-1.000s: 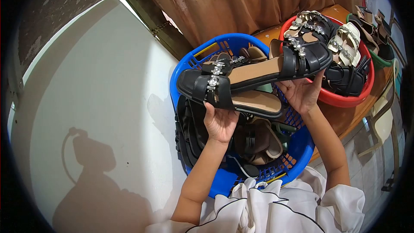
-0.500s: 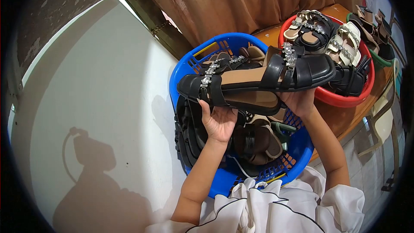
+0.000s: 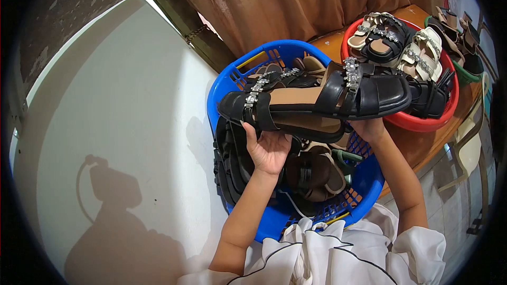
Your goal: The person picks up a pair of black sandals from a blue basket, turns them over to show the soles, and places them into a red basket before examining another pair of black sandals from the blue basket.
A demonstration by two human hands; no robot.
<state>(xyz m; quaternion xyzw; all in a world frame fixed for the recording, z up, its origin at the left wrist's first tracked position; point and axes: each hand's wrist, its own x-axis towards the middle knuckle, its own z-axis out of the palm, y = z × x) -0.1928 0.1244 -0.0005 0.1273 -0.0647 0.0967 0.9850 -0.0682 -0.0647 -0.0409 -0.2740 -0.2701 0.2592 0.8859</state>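
A pair of black sandals [image 3: 296,96] with tan insoles and jewelled straps lies sideways above a blue basket [image 3: 216,97], one sandal overlapping the other. My left hand [image 3: 270,150] grips them from below at the left end, its thumb up against the black strap. Under the right part of the pair, my right hand [image 3: 369,126] holds on, its fingers mostly hidden behind the sandals. Beneath both hands the basket holds more footwear, including a dark brown pair [image 3: 311,174] and black shoes stacked at its left side.
A red basin [image 3: 422,124] with black and white jewelled sandals stands on an orange-brown table [image 3: 422,150]. Behind it is a green container [image 3: 466,74] of shoes. A brown curtain [image 3: 264,5] hangs at the back, a white panel [image 3: 121,100] stands left, and a beige chair [image 3: 470,150] is at right.
The front sandal's right end has tilted and shifted slightly down, exposing more of the sandal behind it. My right hand has moved slightly down; my left hand is nearly still.
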